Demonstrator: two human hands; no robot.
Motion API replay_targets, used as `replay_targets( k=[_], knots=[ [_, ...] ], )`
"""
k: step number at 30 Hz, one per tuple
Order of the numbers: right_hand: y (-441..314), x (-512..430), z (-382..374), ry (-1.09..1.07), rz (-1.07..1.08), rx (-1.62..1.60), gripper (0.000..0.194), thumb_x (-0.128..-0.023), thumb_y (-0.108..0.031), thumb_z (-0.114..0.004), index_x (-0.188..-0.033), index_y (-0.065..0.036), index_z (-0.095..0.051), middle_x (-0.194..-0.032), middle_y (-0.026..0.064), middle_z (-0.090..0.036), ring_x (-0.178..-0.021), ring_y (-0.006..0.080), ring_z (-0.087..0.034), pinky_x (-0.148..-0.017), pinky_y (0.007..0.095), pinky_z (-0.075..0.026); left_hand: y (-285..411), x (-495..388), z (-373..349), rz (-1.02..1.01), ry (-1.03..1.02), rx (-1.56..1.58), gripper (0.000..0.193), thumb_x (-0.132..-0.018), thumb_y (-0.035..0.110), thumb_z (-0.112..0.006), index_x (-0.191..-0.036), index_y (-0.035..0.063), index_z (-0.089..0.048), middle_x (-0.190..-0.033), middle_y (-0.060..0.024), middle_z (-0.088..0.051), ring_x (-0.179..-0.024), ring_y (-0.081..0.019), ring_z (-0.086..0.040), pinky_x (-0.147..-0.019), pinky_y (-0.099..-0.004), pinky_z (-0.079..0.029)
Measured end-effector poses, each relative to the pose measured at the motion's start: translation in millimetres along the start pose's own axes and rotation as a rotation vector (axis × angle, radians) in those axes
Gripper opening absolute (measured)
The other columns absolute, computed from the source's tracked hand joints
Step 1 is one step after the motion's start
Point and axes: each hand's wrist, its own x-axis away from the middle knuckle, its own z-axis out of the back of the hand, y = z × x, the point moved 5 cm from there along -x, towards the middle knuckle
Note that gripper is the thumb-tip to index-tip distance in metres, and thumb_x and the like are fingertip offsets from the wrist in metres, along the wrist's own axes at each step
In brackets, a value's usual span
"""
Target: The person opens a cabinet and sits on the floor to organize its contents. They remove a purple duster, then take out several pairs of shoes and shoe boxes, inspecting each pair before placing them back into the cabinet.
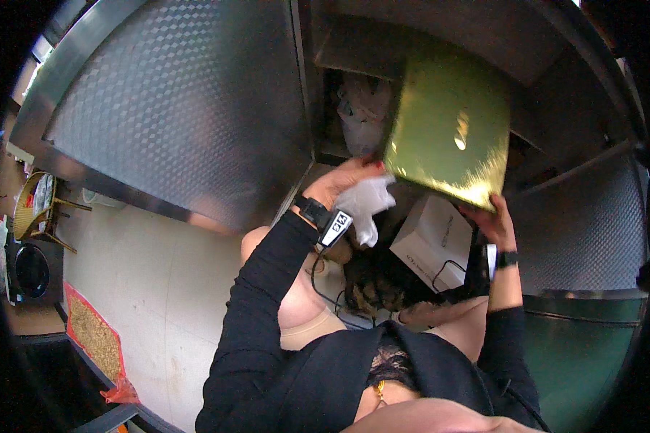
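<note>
A shiny gold-green box point(444, 124) is held up in front of an open cabinet, tilted. My left hand point(344, 181) is at its lower left corner, with a crumpled white cloth or tissue point(365, 205) hanging at the palm. At the lower right corner, my right hand point(493, 222) grips the edge. Both wrists wear black straps with white devices. Below the box, a white cardboard box point(436, 241) bearing writing stands tilted between my knees. A white plastic bag point(363, 111) sits inside the cabinet, left of the gold-green box.
Open cabinet doors with a textured metallic face stand at left point(195, 108) and right point(585, 233). A cat-like furry shape point(365, 289) is on the floor near my feet, by a black cable. A red-edged mat point(95, 330) and a wicker chair point(30, 214) lie farther left.
</note>
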Motion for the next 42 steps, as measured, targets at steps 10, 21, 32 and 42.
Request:
replay_targets(
  k=[10, 21, 32, 42],
  knots=[
    [96, 253, 75, 0.476, -0.153, -0.094, 0.067, -0.081, -0.037, -0.067, -0.135, -0.009, -0.04, -0.134, 0.0143, -0.046, -0.119, 0.033, -0.045, -0.095, 0.0556, -0.039, -188, 49, -30, 0.817, -0.299, -0.268, 0.033, -0.085, 0.037, -0.068, -0.084, 0.0039, -0.068, -0.067, 0.0044, -0.058, -0.059, -0.0041, -0.05, -0.05, -0.0249, -0.038],
    [138, 254, 69, 0.434, -0.372, -0.348, 0.057, -0.085, -0.029, -0.063, -0.134, -0.011, -0.04, -0.139, 0.0176, -0.037, -0.125, 0.0375, -0.039, -0.097, 0.0614, -0.039, -178, 17, -13, 0.605, -0.355, -1.042, 0.081, -0.077, 0.049, -0.073, -0.122, -0.0131, -0.048, -0.114, -0.0194, -0.06, -0.096, -0.0226, -0.058, -0.08, -0.0307, -0.046],
    [126, 251, 97, 0.64, -0.502, 0.047, 0.032, -0.09, -0.025, -0.058, -0.12, -0.013, -0.054, -0.12, 0.0071, -0.056, -0.111, 0.0264, -0.053, -0.085, 0.0547, -0.05, -175, 18, -35, 0.621, -0.487, -1.158, 0.063, -0.08, 0.042, -0.069, -0.122, -0.0026, -0.054, -0.098, -0.0091, -0.065, -0.082, -0.0146, -0.06, -0.072, -0.0304, -0.048],
    [106, 198, 96, 0.63, -0.489, 0.241, 0.029, -0.089, -0.031, -0.058, -0.113, -0.014, -0.056, -0.115, 0.0035, -0.055, -0.103, 0.0205, -0.05, -0.081, 0.048, -0.047, -161, 8, -28, 0.578, -0.223, -1.364, 0.073, -0.084, 0.063, -0.051, -0.079, -0.0082, -0.066, -0.072, -0.0185, -0.064, -0.065, -0.0234, -0.059, -0.06, -0.0384, -0.044]
  ],
)
